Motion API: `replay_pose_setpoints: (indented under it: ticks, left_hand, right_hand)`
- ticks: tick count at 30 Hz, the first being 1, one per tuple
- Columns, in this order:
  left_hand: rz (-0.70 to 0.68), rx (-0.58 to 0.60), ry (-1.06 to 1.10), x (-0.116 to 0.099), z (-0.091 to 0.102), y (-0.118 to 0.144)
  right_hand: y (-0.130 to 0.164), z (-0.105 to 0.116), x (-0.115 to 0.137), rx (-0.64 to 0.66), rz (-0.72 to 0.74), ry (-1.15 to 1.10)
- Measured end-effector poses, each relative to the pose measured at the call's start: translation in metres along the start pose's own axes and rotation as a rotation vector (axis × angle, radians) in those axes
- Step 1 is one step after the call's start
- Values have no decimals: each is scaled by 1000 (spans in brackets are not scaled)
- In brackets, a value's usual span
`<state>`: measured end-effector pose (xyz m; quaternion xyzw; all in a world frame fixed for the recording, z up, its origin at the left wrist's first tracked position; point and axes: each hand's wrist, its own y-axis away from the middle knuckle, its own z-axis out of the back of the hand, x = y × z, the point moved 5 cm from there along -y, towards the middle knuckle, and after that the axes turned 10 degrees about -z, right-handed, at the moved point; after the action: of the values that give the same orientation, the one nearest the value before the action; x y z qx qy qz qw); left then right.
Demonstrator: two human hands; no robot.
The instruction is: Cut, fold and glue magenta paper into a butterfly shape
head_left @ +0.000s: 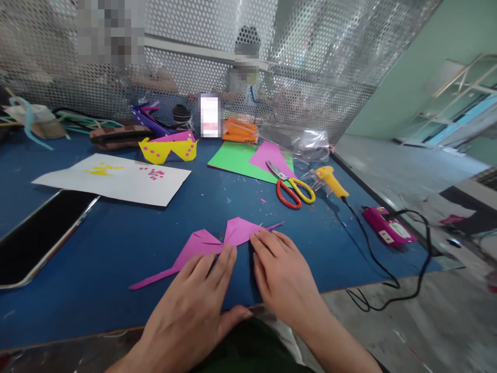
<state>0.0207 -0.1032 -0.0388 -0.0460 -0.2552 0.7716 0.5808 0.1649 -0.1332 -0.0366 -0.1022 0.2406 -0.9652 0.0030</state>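
A pink glasses-shaped cut-out of thin sheet lies on the blue table, its two thin arms stretching out to the left and right. My left hand rests with extended fingers on its lower middle edge, the thumb pointing right near the table's front edge. On its right half, the fingertips of my right hand press down with the fingers stretched forward. Both hands cover part of the lower edge. Past the cut-out stands a yellow pair of paper glasses with pink squares stuck on it.
Red-and-yellow-handled scissors lie over green and pink sheets. A yellow glue gun is wired to a magenta power socket at right. White paper with small pieces overlaps a dark-screened device at left. Perforated metal rises behind.
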Motion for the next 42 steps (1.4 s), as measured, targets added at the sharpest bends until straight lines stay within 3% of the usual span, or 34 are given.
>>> replay_pose_setpoints:
  ticks: [5,13,22,28,32,36,42]
  left_hand:
    - [28,-21,24,-1,-2,5]
    - [88,-86,56,-1,-2,-9]
    - [104,-27,103,-5,-14,-29]
    - [76,-25,119,-5,-12,-29]
    - [81,-41,107,-4,-14,-29]
    - [81,-32,77,-6,-16,-29]
    - [47,-24,-13,-10,-17,-27]
  right_hand:
    - [0,1,-18,17,6,67]
    - [-3,-2,-15,26,48,139]
    - [-2,6,-25,-47,29,31]
    - [-38,23,-40,-173,-36,58]
    - [-72,-4,-29,-158,47,155]
    - [-86,-36,-15,-75,164,260]
    - [-85,-47,-8,-4,219,373]
